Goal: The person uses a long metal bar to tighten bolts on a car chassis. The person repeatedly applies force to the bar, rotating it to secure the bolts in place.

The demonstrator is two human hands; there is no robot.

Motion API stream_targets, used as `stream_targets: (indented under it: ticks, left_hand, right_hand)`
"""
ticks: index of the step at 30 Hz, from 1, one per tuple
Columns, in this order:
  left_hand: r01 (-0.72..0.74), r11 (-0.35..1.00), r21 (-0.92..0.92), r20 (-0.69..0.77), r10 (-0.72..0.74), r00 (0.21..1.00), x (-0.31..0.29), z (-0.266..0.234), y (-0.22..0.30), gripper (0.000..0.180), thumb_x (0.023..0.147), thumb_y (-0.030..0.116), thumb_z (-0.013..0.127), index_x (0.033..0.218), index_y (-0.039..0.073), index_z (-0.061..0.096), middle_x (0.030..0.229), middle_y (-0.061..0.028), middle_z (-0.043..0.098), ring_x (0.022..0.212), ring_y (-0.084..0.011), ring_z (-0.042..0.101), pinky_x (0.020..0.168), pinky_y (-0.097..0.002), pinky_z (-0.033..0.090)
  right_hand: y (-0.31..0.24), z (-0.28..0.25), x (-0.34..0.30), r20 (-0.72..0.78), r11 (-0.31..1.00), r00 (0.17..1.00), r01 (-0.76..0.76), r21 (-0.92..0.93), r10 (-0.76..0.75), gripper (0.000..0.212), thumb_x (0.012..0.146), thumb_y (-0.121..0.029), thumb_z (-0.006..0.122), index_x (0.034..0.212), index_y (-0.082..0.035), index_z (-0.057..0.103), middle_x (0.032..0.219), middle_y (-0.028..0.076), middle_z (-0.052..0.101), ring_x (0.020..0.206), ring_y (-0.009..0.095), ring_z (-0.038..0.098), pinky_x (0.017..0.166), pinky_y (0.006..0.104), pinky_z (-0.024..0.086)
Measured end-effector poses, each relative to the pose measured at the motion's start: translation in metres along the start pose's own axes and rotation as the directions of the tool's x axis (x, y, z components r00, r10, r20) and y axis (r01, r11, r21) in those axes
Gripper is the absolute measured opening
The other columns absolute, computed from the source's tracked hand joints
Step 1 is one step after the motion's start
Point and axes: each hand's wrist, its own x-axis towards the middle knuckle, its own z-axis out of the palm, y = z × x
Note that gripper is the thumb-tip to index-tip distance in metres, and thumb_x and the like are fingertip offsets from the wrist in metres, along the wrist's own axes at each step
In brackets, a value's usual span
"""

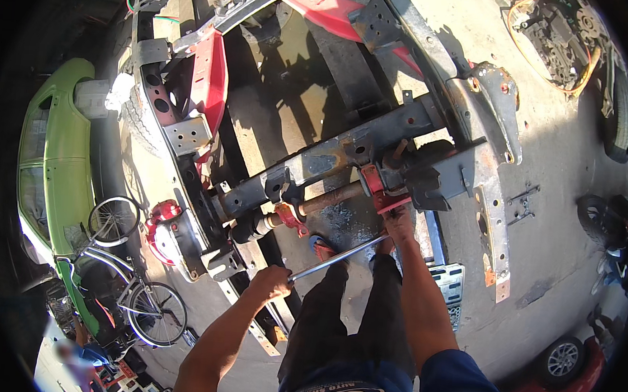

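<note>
A long silver bar [339,256] runs slantwise in front of my legs. My left hand [271,283] is closed round its lower left end. At the bar's upper right end, my right hand [400,226] is bent closed, just below a red bracket [380,191]. What the right fingers hold, and how the bar's head sits there, I cannot make out. The bracket is on the dark crossmember [331,156] of a vehicle chassis frame. A rusty shaft [334,198] lies along it, with a second red bracket [291,218] at its left.
Steel frame rails [495,232] with holes flank me. A red part [163,219] sits by the left rail. Further left are a bicycle [150,312] and a green car [68,159]. A blue-grey perforated plate [448,285] lies right of my legs; a red car [564,391] stands lower right.
</note>
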Motion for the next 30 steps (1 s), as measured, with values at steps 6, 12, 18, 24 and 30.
stream_targets:
  ticks: [6,12,18,24,30]
  left_hand:
    - [0.097,0.995,0.001,0.023,-0.097,0.995,0.005,0.000,-0.001,0.024,0.082,0.027,0.062,0.099,0.010,0.066,0.086,-0.0182,0.071,0.087,-0.0376,0.070,0.079,-0.0461,0.057]
    - [0.043,0.991,-0.126,-0.029,-0.047,0.998,0.015,0.019,-0.024,0.026,0.079,0.029,0.065,0.100,0.015,0.063,0.085,-0.0161,0.071,0.086,-0.0357,0.070,0.075,-0.0444,0.056]
    - [0.010,0.992,-0.125,-0.037,-0.015,0.999,0.029,0.036,-0.035,0.022,0.085,0.029,0.058,0.099,0.013,0.063,0.091,-0.0163,0.071,0.088,-0.0357,0.070,0.079,-0.0436,0.056]
    - [0.034,0.979,-0.201,0.017,-0.031,0.999,0.033,0.042,-0.039,0.023,0.085,0.025,0.056,0.103,0.012,0.064,0.093,-0.0156,0.072,0.091,-0.0353,0.070,0.083,-0.0431,0.056]
    - [0.034,0.957,-0.288,-0.029,-0.044,0.999,0.034,0.048,-0.041,0.020,0.084,0.023,0.052,0.099,0.017,0.063,0.091,-0.0118,0.071,0.089,-0.0356,0.069,0.079,-0.0446,0.056]
  right_hand:
    - [0.009,-0.002,0.001,-0.045,0.984,0.999,-0.020,-0.176,0.013,0.018,0.090,-0.012,0.071,0.105,-0.003,0.070,0.099,0.006,0.072,0.089,0.017,0.065,0.079,0.0319,0.049]
    - [0.008,-0.005,-0.002,-0.144,0.903,0.989,-0.094,-0.420,0.036,0.016,0.091,-0.016,0.071,0.101,-0.004,0.071,0.090,0.005,0.071,0.081,0.014,0.062,0.074,0.0319,0.049]
    - [-0.015,0.007,-0.011,-0.096,0.968,0.994,0.022,-0.251,-0.047,0.014,0.091,-0.021,0.074,0.095,-0.008,0.070,0.084,-0.001,0.067,0.078,0.011,0.057,0.072,0.0293,0.048]
    - [-0.028,0.014,-0.004,-0.091,0.875,0.995,-0.012,-0.483,-0.036,0.033,0.091,-0.027,0.072,0.117,-0.009,0.060,0.079,-0.001,0.059,0.063,0.008,0.049,0.055,0.0280,0.041]
    - [-0.033,0.014,0.006,-0.149,0.853,0.940,-0.342,-0.395,0.308,0.036,0.093,-0.029,0.070,0.119,-0.008,0.056,0.071,0.002,0.060,0.054,0.011,0.055,0.046,0.0301,0.046]
